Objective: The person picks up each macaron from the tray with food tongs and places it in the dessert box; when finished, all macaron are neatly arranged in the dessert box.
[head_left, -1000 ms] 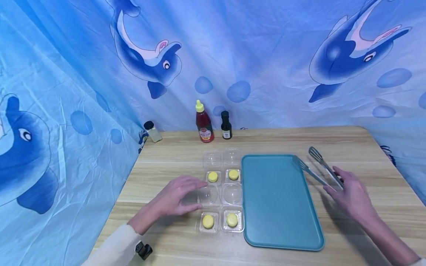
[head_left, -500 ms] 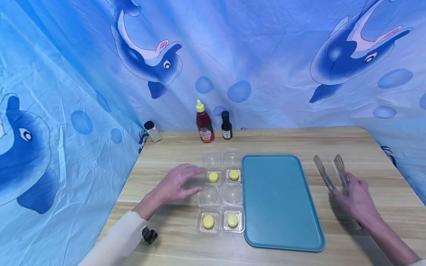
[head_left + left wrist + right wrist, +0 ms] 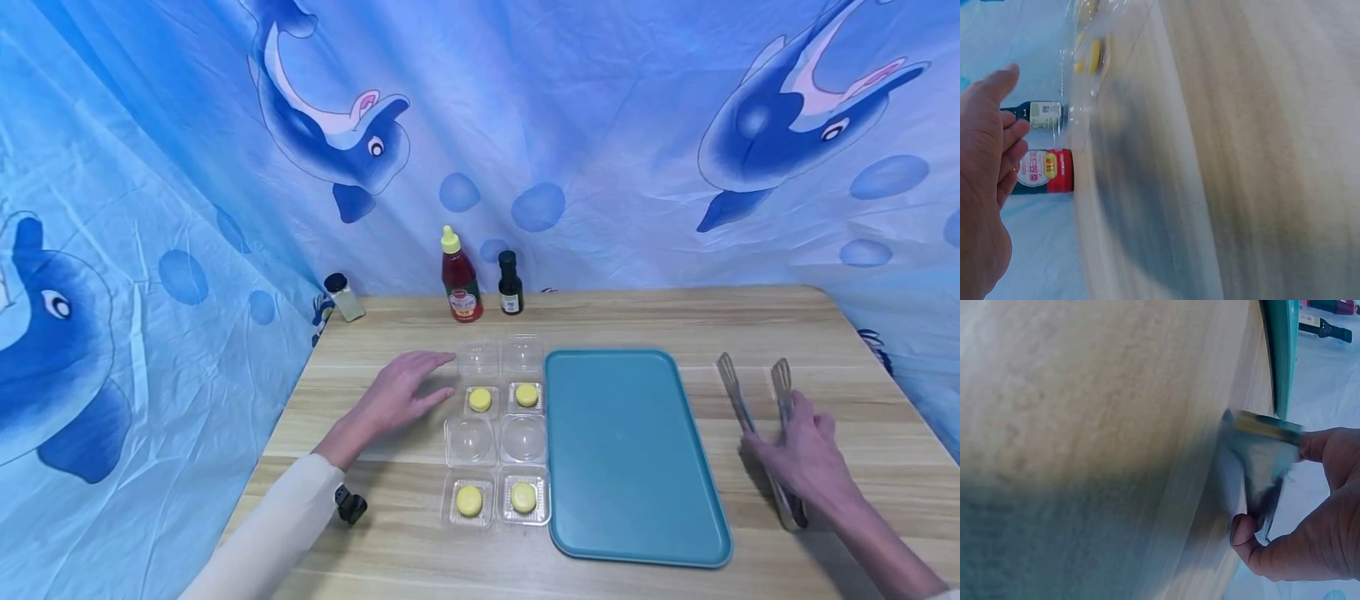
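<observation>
My right hand (image 3: 808, 457) grips metal tongs (image 3: 737, 400) to the right of the teal tray (image 3: 622, 454). Their slotted ends point away from me and stand apart; thumb and fingers sit on either side of the arms. Several clear plastic boxes stand with lids flipped back, each with a round yellow macaron inside, such as the near-left macaron (image 3: 469, 501). Beside the far-left box, my left hand (image 3: 401, 396) holds nothing, its fingers extended near the far-left lid (image 3: 477, 359) and its thumb near the far-left macaron (image 3: 480, 400).
A red sauce bottle (image 3: 461, 283) and a small dark bottle (image 3: 510, 283) stand along the table's back edge. A black-capped shaker (image 3: 345, 297) is at the back left corner. Behind the table hangs a blue dolphin curtain (image 3: 585, 108).
My right hand has carried the tongs from the tray's upper right corner rightward and toward me. My left hand has moved farther back, from beside the near-left lid to the far-left lid.
</observation>
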`<state>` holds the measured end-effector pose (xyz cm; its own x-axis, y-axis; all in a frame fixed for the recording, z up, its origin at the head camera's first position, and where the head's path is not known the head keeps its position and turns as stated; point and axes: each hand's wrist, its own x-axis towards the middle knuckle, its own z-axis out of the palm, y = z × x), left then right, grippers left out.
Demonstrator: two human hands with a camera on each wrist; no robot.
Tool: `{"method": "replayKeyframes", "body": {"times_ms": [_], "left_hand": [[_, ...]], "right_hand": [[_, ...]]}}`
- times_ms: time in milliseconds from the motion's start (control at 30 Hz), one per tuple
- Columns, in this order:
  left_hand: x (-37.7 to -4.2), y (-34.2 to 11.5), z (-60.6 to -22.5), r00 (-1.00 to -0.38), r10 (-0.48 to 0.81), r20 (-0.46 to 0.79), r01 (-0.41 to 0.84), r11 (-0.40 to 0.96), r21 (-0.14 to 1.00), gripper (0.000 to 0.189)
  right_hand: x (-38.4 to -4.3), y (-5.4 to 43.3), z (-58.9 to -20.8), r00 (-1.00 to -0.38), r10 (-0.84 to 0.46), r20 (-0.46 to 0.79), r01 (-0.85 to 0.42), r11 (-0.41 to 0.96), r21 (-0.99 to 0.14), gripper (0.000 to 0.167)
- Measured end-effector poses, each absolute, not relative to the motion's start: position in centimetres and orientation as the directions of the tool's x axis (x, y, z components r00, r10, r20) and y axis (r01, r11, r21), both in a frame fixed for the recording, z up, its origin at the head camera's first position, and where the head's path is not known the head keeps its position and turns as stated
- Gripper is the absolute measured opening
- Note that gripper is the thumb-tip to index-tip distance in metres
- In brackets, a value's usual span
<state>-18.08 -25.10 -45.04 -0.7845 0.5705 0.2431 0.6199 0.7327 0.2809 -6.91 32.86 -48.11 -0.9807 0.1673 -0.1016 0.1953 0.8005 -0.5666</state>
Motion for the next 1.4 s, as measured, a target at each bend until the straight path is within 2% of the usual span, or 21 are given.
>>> {"method": "replayKeyframes", "body": {"times_ms": [200, 300, 400, 567, 667, 800, 900, 1000, 1233, 1400], "left_hand": [[-19.3, -24.8, -45.1, -0.819, 0.535, 0.206, 0.573, 0.76, 0.307, 0.067], [-19.8, -24.6, -45.1, -0.838, 0.516, 0.175, 0.545, 0.776, 0.319, 0.07], [-20.4, -24.3, -44.8, -0.854, 0.501, 0.141, 0.517, 0.783, 0.345, 0.074], [-21.6, -23.5, -44.2, -0.863, 0.494, 0.104, 0.493, 0.779, 0.387, 0.085], [-22.3, -22.9, -43.7, -0.86, 0.501, 0.094, 0.493, 0.768, 0.409, 0.089], [-23.3, -21.9, -43.2, -0.845, 0.528, 0.087, 0.513, 0.752, 0.414, 0.091], [-24.0, -21.0, -42.9, -0.831, 0.551, 0.071, 0.53, 0.748, 0.4, 0.092], [-24.8, -20.1, -42.8, -0.824, 0.566, 0.029, 0.535, 0.758, 0.373, 0.091], [-25.9, -18.5, -42.9, -0.802, 0.597, -0.032, 0.553, 0.761, 0.338, 0.085], [-26.2, -17.5, -43.1, -0.784, 0.618, -0.055, 0.572, 0.754, 0.322, 0.083]], "right_hand": [[-6.7, 33.0, -48.4, -0.977, 0.183, -0.105, 0.211, 0.797, -0.566, 0.104], [-6.8, 32.7, -48.5, -0.974, 0.225, -0.02, 0.197, 0.805, -0.56, 0.102], [-7.1, 32.2, -48.3, -0.954, 0.27, 0.129, 0.152, 0.809, -0.568, 0.102], [-8.2, 30.3, -46.6, -0.898, 0.227, 0.377, -0.051, 0.797, -0.602, 0.109], [-9.5, 28.4, -45.4, -0.878, 0.118, 0.464, -0.209, 0.778, -0.593, 0.108], [-12.0, 25.5, -44.1, -0.851, -0.074, 0.519, -0.402, 0.729, -0.554, 0.097], [-14.0, 22.9, -43.5, -0.844, -0.198, 0.499, -0.478, 0.699, -0.531, 0.087], [-15.9, 20.6, -43.6, -0.851, -0.305, 0.427, -0.507, 0.687, -0.521, 0.079], [-20.2, 16.5, -44.4, -0.878, -0.454, 0.15, -0.44, 0.645, -0.624, 0.078], [-22.1, 14.5, -45.2, -0.87, -0.491, 0.053, -0.404, 0.646, -0.647, 0.076]]}}
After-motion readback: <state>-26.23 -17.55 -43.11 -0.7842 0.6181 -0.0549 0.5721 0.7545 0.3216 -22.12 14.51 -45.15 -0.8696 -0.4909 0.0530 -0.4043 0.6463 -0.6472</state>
